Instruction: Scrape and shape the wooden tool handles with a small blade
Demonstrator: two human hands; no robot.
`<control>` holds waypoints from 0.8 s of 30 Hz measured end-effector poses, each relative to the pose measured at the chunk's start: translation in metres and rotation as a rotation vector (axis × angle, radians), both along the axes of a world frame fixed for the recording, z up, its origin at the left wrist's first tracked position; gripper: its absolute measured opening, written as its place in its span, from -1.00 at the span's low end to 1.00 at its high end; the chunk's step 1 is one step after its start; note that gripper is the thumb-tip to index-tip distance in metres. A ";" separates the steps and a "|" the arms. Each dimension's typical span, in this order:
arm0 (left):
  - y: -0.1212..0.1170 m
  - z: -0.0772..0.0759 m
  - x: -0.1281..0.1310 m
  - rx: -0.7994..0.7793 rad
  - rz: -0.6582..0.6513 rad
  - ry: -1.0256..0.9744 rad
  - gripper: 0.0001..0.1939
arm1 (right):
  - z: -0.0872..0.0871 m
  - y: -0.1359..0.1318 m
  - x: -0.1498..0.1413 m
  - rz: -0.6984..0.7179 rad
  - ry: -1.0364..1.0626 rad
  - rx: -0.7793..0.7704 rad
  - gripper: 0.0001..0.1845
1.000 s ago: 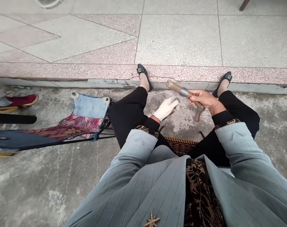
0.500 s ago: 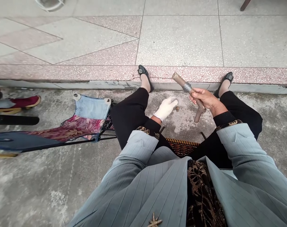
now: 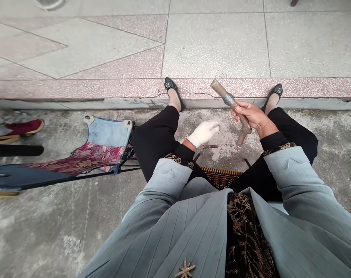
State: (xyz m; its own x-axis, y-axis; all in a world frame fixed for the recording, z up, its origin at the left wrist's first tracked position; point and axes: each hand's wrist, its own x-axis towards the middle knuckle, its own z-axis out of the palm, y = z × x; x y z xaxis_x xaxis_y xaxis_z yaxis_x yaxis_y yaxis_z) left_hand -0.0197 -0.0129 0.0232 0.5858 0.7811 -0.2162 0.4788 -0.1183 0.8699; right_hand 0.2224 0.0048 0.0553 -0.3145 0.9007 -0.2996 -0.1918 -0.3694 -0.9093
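A crooked wooden stick (image 3: 244,125) is gripped in my bare right hand (image 3: 252,116), its upper end leaning to the left. Silvery wire (image 3: 229,99) is coiled around the stick just above my fingers. My left hand (image 3: 206,132), in a white glove, hovers left of the stick and apart from it. Its fingers are curled together, and whatever they pinch is too small or hidden to name. Below the glove, a short brown piece (image 3: 212,146) that looks like wood shows near the ground.
I sit on a woven seat (image 3: 221,177) with both shoes by a raised tiled step (image 3: 216,46). To my left is a folding fabric chair (image 3: 105,150). A red shoe (image 3: 24,127) of another person shows at the far left.
The stick has tipped more upright in my right hand, its upper end rising. My left hand stays low beside it, and the brown piece beneath the glove has come into fuller view.
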 end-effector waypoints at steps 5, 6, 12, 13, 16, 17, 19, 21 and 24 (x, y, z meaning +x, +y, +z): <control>0.002 0.008 -0.006 0.149 -0.186 0.201 -0.72 | -0.015 0.007 0.005 -0.064 -0.179 0.002 -0.29; 0.003 0.008 -0.008 0.168 -0.210 0.246 -0.72 | -0.015 0.007 0.006 -0.046 -0.184 0.000 -0.31; 0.007 0.003 -0.015 0.326 -0.134 0.646 -0.67 | 0.009 -0.004 0.005 0.210 0.060 -0.073 -0.40; 0.006 0.003 -0.013 0.344 -0.108 0.704 -0.64 | 0.011 -0.006 0.003 0.238 0.083 -0.089 -0.39; 0.001 0.002 -0.006 0.373 -0.139 0.752 -0.61 | 0.010 -0.008 0.000 0.207 0.084 -0.121 -0.30; 0.000 0.002 -0.003 0.377 -0.184 0.740 -0.62 | 0.007 -0.006 -0.001 0.147 0.024 -0.121 -0.30; -0.003 0.003 -0.001 0.388 -0.292 0.710 -0.64 | 0.001 -0.002 -0.001 0.021 -0.255 -0.097 -0.39; -0.005 0.005 0.000 0.411 -0.359 0.699 -0.65 | -0.004 0.003 -0.002 0.031 -0.735 -0.021 -0.51; -0.005 0.008 -0.002 0.431 -0.363 0.674 -0.65 | -0.007 0.006 -0.004 0.418 -1.350 0.095 -0.60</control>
